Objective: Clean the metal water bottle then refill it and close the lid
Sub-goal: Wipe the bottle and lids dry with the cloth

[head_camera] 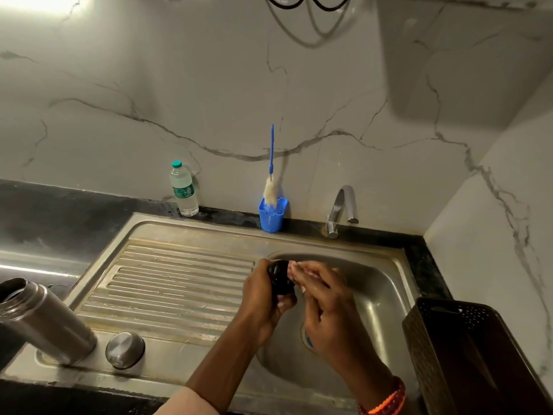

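The left hand (pixel 263 298) grips a black lid (pixel 280 278), fingers curled round it, over the left rim of the sink (pixel 386 298) basin. The right hand (pixel 321 298) is just right of it, its fingers laid against the lid's open face; whether they pinch it cannot be told. Both hands hang above the basin, near its back edge, and the right one looks wet.

The bottle (pixel 45 322) stands open and uncapped on the sink's front-left corner, well apart from the hands. Just beside it on the right a round metal cap (pixel 125 350) lies on the same flat rim. Between bottle and hands runs the ribbed drainboard (pixel 167 289), bare across its whole width.

Along the back edge of the desk (pixel 59 217), against the marble wall, stand a clear plastic bottle (pixel 183 190) with a green top, a blue cup (pixel 271 215) holding a brush (pixel 270 184) with its handle upward, and the tap (pixel 342 209), whose spout curves over the basin's back edge behind the hands. A dark perforated basket (pixel 466 354) sits at the sink's front-right edge, close against the right forearm, which bears an orange wristband (pixel 386 401). The wall corner closes the right side.
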